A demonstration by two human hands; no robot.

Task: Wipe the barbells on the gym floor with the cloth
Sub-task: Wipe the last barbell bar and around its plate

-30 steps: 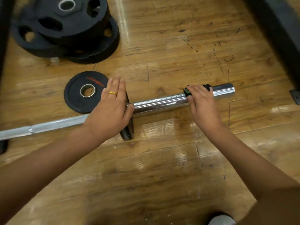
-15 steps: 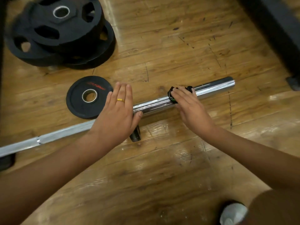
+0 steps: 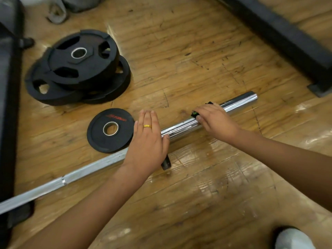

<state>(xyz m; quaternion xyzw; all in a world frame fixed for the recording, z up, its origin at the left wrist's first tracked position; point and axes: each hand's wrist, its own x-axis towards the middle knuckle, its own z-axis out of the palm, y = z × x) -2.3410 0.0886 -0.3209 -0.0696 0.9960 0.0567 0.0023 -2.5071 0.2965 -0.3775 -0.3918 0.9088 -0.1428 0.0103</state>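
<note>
A chrome barbell (image 3: pixel 239 102) lies slantwise on the wooden floor, its thinner shaft (image 3: pixel 89 169) running off to the lower left. My left hand (image 3: pixel 146 142) lies flat with straight fingers over a small black plate (image 3: pixel 166 163) standing upright on the sleeve, thumb touching the chrome. My right hand (image 3: pixel 217 121) grips a small black and green collar (image 3: pixel 194 113) on the sleeve, right of the plate. No cloth is visible.
A loose small black plate (image 3: pixel 109 129) lies flat just behind the bar. A stack of large black plates (image 3: pixel 79 67) sits at the back left. A black frame beam (image 3: pixel 280 33) crosses the right rear, dark equipment (image 3: pixel 9 105) lines the left edge, and a shoe (image 3: pixel 292 239) shows bottom right.
My right hand has slid the collar along the sleeve, away from the bar's end and toward the upright plate. My left hand stays on the plate. The view has shifted.
</note>
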